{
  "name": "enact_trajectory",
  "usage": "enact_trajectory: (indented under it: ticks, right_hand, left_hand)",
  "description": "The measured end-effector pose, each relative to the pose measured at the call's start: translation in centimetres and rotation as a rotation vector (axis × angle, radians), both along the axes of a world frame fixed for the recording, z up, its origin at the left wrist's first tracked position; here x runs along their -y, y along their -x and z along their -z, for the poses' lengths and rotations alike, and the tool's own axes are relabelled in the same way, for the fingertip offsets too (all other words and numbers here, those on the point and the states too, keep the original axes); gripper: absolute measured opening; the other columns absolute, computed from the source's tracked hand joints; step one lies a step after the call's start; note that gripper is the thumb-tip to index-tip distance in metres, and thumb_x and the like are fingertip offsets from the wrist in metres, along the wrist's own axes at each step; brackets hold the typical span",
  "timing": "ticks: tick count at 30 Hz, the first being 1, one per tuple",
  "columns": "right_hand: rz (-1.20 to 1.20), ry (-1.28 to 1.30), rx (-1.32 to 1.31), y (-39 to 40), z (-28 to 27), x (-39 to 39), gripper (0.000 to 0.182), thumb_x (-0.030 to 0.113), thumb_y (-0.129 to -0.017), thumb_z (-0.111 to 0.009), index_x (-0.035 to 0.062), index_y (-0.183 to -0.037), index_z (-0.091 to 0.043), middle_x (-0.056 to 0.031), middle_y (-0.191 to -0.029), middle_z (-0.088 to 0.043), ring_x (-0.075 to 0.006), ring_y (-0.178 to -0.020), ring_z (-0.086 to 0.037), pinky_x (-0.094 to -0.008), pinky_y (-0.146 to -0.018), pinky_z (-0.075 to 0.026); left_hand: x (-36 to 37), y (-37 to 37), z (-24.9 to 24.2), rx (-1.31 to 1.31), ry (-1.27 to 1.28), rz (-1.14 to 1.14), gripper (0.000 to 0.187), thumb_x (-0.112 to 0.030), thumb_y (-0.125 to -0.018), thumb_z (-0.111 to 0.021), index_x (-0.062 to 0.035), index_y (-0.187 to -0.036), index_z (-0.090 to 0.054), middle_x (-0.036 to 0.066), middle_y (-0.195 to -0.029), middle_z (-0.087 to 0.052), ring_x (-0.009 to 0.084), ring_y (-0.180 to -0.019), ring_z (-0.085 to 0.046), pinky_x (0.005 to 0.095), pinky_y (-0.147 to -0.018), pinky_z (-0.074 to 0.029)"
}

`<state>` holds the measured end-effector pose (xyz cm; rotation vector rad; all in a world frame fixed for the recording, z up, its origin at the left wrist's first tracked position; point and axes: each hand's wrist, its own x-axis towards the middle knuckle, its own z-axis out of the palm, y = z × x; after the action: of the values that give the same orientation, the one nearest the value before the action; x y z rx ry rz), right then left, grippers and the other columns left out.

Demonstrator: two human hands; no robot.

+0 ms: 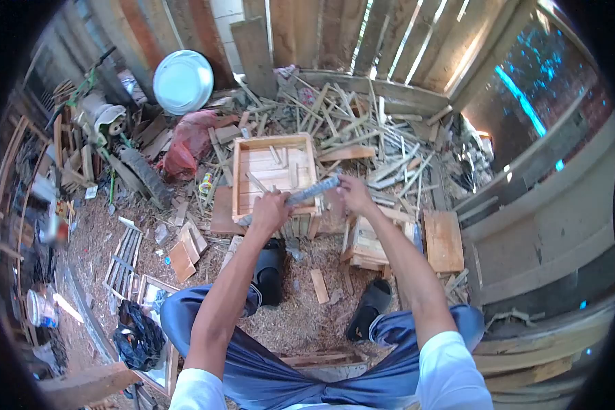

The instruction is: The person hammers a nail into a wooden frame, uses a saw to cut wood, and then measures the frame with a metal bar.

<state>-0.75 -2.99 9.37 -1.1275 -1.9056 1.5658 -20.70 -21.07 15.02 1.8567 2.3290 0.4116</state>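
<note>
Between my hands runs a long grey strip [314, 190], perhaps a weathered wooden slat; its exact material is hard to make out. My left hand [272, 210] is closed around it near the lower left end. At its upper right end, my right hand [353, 194] grips it with bent fingers. The strip slants across the near edge of a shallow wooden box [237, 171], which has several small wood pieces [294, 174] lying inside. Whether the strip rests on the box's rim cannot be told.
Scrap sticks [396, 154] are heaped behind the box. A second wooden box [365, 246] and a board [443, 240] stand to the right. A red plastic bag [188, 143], a pale round basin [182, 82] and a black bag [138, 336] are on the left. Sawdust covers the floor.
</note>
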Motion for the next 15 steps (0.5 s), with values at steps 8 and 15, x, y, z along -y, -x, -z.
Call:
enact_trajectory:
  ticks: [8,15]
  right_hand:
    - [-0.362,-0.411,0.652,-11.9,-8.1,-2.4,0.050,0.019,-0.082,-0.065,0.0028,-0.127,-0.052,-0.0184,-0.116,-0.063,-0.0303,-0.108,-0.061,-0.0379,-0.091,-0.047]
    - [0.026,-0.182,0.477,-27.3,-1.6,1.8,0.029,0.029,-0.086,-0.062,0.0006,-0.095,-0.062,-0.0098,-0.080,-0.063,-0.0181,-0.073,-0.054,-0.0364,-0.065,-0.047]
  left_hand:
    - [-2.4,-7.3,-2.9,-0.206,-0.380,0.131,0.047,-0.021,-0.072,-0.075,-0.0067,-0.114,-0.060,0.016,-0.104,-0.061,0.0342,-0.094,-0.060,0.0427,-0.080,-0.047]
    - [-5.2,-18.6,4.3,0.204,-0.059,0.136,0.054,-0.023,-0.077,-0.071,-0.0015,-0.123,-0.051,0.023,-0.118,-0.057,0.0422,-0.108,-0.054,0.0479,-0.092,-0.044]
